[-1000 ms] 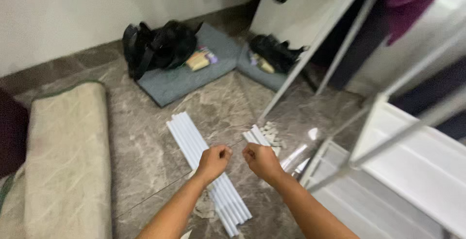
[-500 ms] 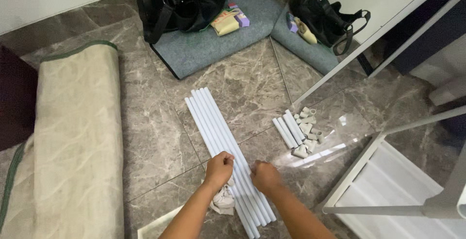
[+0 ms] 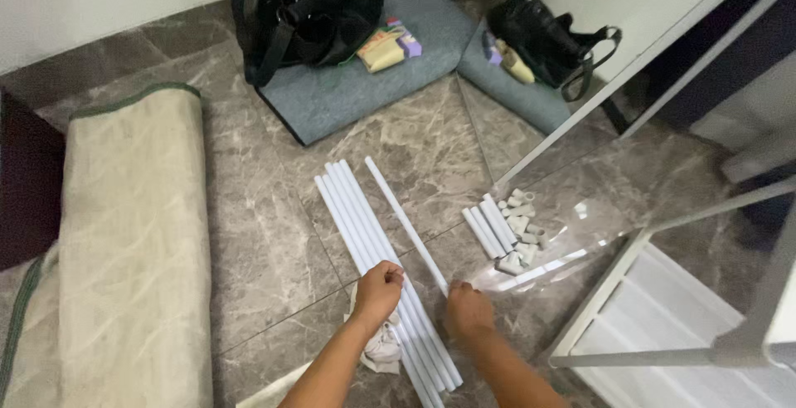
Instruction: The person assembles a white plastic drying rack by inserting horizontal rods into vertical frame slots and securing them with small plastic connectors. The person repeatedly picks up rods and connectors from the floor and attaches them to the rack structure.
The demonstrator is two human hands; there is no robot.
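On marble floor | left hand (image 3: 379, 286) on white tubes (image 3: 365, 225); right hand (image 3: 468, 310) lifts one tube (image 3: 405, 224)

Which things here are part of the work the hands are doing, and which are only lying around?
In use:
- long white tubes on the floor, under the left hand
- single white tube, at the right hand
- short white tubes and connector pieces

Lying about:
- black bag on grey mat
- rolled beige mat

Bare floor (image 3: 274, 234) open between the rolled mat (image 3: 133, 250) and the long white tubes (image 3: 373, 234). Blocked on the right by short tubes (image 3: 489, 230), small connectors (image 3: 521, 225) and a white frame (image 3: 613, 308). Blocked up ahead by a grey cushion (image 3: 348, 93) with a black bag (image 3: 307, 14).
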